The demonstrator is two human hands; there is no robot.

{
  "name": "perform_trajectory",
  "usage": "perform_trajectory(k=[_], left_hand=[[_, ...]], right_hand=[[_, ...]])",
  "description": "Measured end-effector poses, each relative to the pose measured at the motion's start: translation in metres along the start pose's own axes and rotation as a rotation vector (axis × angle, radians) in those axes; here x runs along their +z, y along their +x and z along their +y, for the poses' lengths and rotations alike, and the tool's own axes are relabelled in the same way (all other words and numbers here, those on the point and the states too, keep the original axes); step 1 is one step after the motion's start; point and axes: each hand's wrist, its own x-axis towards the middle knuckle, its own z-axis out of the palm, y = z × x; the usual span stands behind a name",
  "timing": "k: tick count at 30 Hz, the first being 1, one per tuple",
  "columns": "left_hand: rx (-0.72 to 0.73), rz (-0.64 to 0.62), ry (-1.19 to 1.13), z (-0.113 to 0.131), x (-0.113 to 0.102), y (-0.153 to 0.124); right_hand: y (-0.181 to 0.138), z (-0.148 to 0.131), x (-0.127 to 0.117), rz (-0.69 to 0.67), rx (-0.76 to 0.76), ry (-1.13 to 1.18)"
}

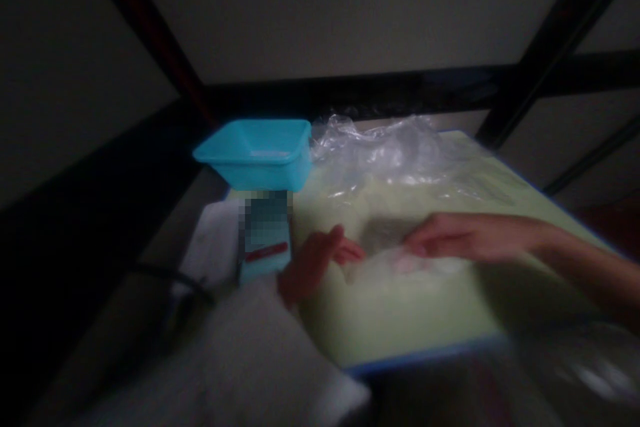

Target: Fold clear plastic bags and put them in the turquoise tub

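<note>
The picture is dim and blurred. My left hand [313,263] rests at the left of a pale green mat [400,320], fingers pointing right and slightly apart. My right hand [460,237] reaches in from the right, fingers stretched out flat toward the left hand. Between the two hands lies a thin clear plastic piece [400,260] over a dark patch; both sets of fingertips are at its edges, and whether they pinch it is unclear.
A turquoise tub [257,153] sits on a small scale [265,240] at the mat's left. Crumpled clear plastic bags [385,147] lie at the back. White cloth [250,360] covers the near left; dark frame bars [350,90] run behind.
</note>
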Motion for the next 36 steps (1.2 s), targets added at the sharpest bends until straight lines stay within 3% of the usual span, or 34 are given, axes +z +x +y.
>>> perform_trajectory(k=[5, 9, 14, 19, 28, 36], left_hand=[[0.157, -0.064, 0.080, 0.008, -0.002, -0.002], [0.130, -0.098, 0.162, 0.008, 0.002, 0.001], [0.093, -0.069, 0.188, 0.005, 0.005, 0.003], [0.066, -0.058, 0.041, -0.002, 0.004, 0.009], [-0.058, -0.119, -0.253, -0.007, 0.003, 0.021], [-0.109, -0.104, -0.297, -0.007, 0.003, 0.023]], right_hand=[[0.022, 0.015, -0.031, -0.146, 0.117, 0.245], [0.035, 0.022, -0.042, -0.149, 0.174, 0.312], [0.032, 0.026, -0.054, -0.071, 0.241, 0.321], [0.008, 0.037, -0.062, 0.095, 0.271, 0.275], [-0.014, 0.080, -0.025, 0.455, 0.251, 0.454], [-0.016, 0.079, 0.014, 0.727, 0.300, 0.464]])
